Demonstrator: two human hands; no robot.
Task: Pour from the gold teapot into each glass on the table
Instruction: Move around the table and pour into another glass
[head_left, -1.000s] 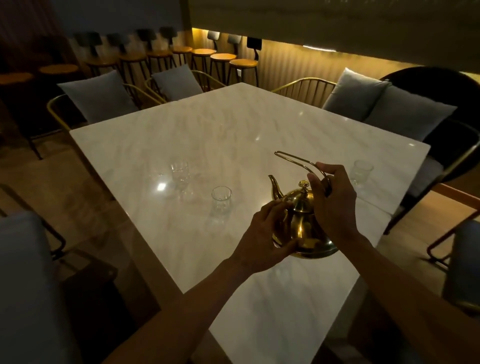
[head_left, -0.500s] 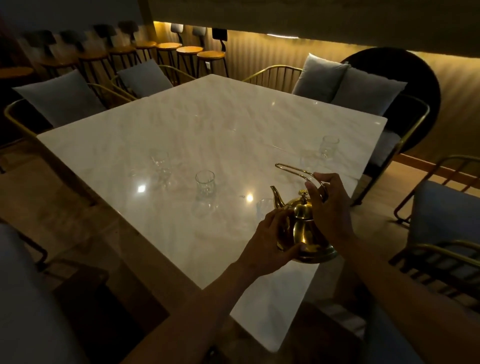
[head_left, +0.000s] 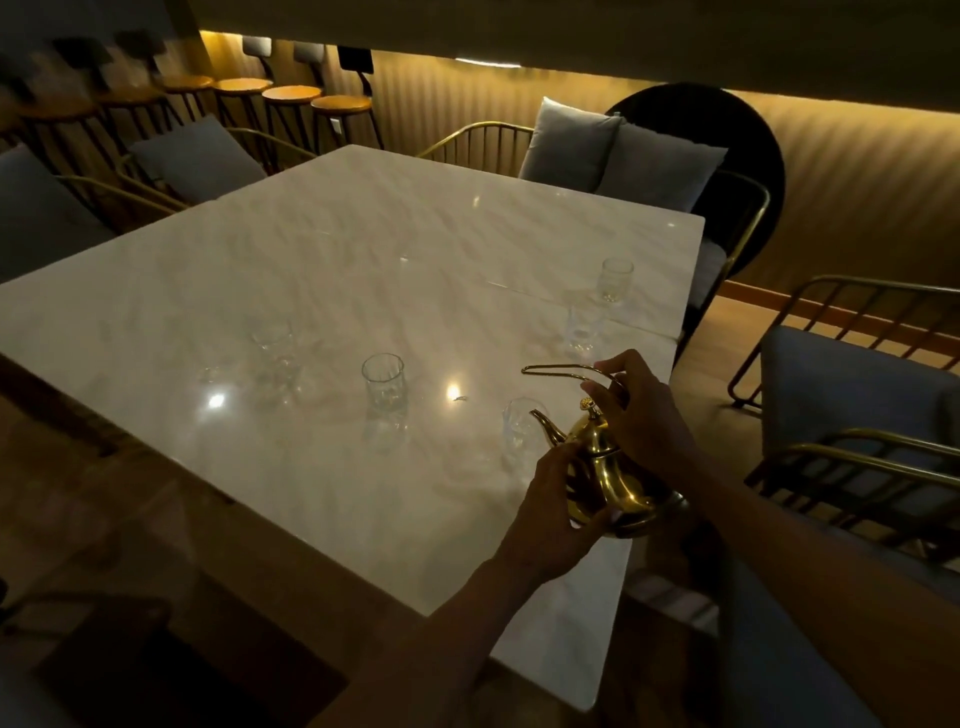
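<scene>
The room is dim, lit by a warm strip along the ribbed wall, and a wide pale marble table fills most of what I see. Wire-framed chairs with grey cushions ring it, and a row of round wooden stools lines the far wall.

I hold the gold teapot over the near right part of the table, close to its right edge. It is shiny polished metal, pear-shaped with a broad rounded belly, a small knob on its lid, a thin curved spout pointing left and a slim wire handle arching above. My right hand is on the handle, fingers curled around the wire. My left hand cups the belly from below and the near side, thumb and fingers pressed against the metal.

The spout tip sits just beside the rim of the nearest glass, which stands on the table right in front of the teapot. I cannot tell whether anything is flowing. Another clear ribbed glass stands to the left, a fainter one further left, and two more glasses stand near the right edge, one behind the other.
</scene>
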